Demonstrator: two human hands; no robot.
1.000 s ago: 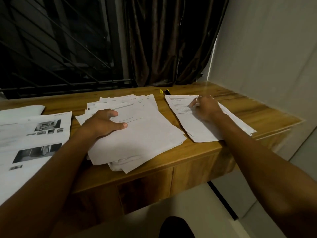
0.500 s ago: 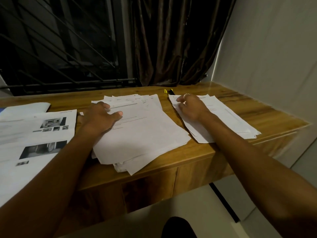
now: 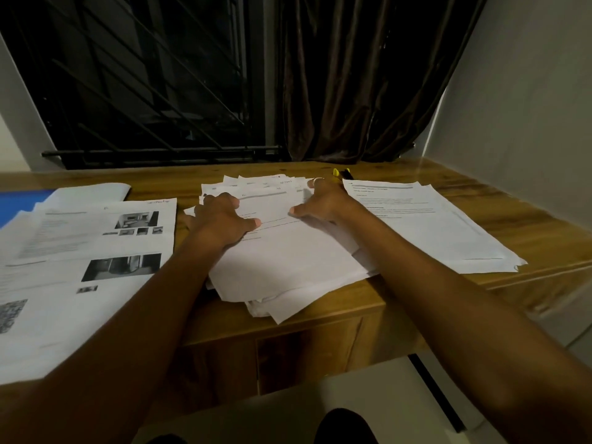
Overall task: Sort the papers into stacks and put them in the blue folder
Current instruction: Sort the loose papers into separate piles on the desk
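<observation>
**Head view: both hands on the unsorted middle pile, sorting part done**

Head camera looks down on a wooden counter (image 3: pixel 528 225) carrying three lots of paper. The loose pile (image 3: pixel 288 270) sits mid-counter, fanned and crooked, its lower corners hanging over the near edge. A squarer stack of text pages (image 3: pixel 432 225) lies toward the counter's right end, close to the near edge. Sheets printed with photographs (image 3: pixel 80 251) cover the left part.

The blue folder (image 3: pixel 16 203) shows only as a blue strip at the counter's far left, partly buried under those photo sheets (whether it lies open or closed cannot be told).

The left hand (image 3: pixel 224 219) has its fingers arched, tips and thumb pressing down on the top sheet. The right hand (image 3: pixel 323 203) is spread flat over the pile's far right corner, thumb stretched across the page. Neither hand visibly pinches a sheet.

My reading is that sorting is in hand, with the middle pile yet to be dealt out. The next move probably calls for peeling off a single top sheet while the other hand pins the rest. The pile looks slippery and unevenly stacked, so a careless pull could drag several pages over the near edge.
</observation>
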